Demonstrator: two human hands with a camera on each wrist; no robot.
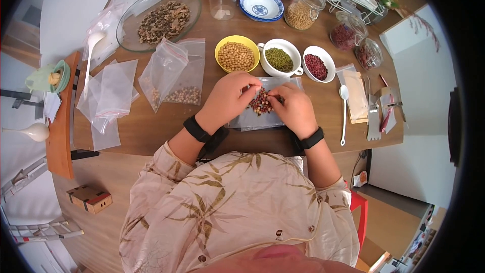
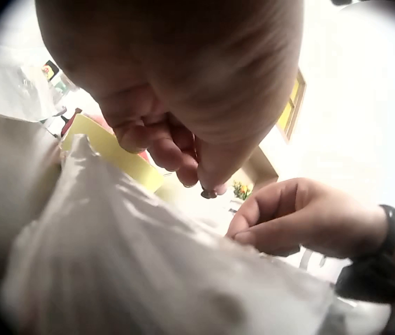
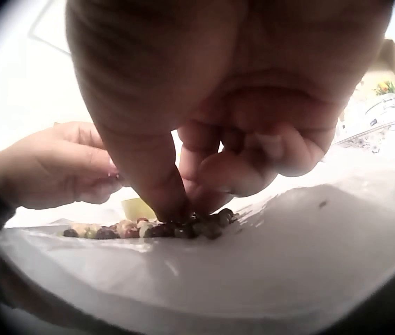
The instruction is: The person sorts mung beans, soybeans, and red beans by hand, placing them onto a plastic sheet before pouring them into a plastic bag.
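A small pile of mixed beans (image 1: 261, 104), red, dark, green and tan, lies on a clear plastic bag (image 1: 251, 121) at the table's front edge. My left hand (image 1: 228, 97) is at the pile's left side and pinches a small dark bean (image 2: 208, 193) between thumb and fingertip. From the right, my right hand (image 1: 294, 110) reaches down with thumb and fingertips together among the beans (image 3: 162, 230). What it pinches there is mostly hidden by the fingers. Beyond the pile stand a yellow bowl of chickpeas (image 1: 236, 56), a white bowl of green beans (image 1: 279, 59) and a white bowl of red beans (image 1: 316, 66).
Zip bags (image 1: 183, 96) with mixed beans lie left, near empty bags (image 1: 113, 88) and a white spoon (image 1: 91, 50). A glass dish (image 1: 121, 33) holds dried brown pieces. Jars (image 1: 303, 12) stand at the back right. Another spoon (image 1: 344, 111) lies right.
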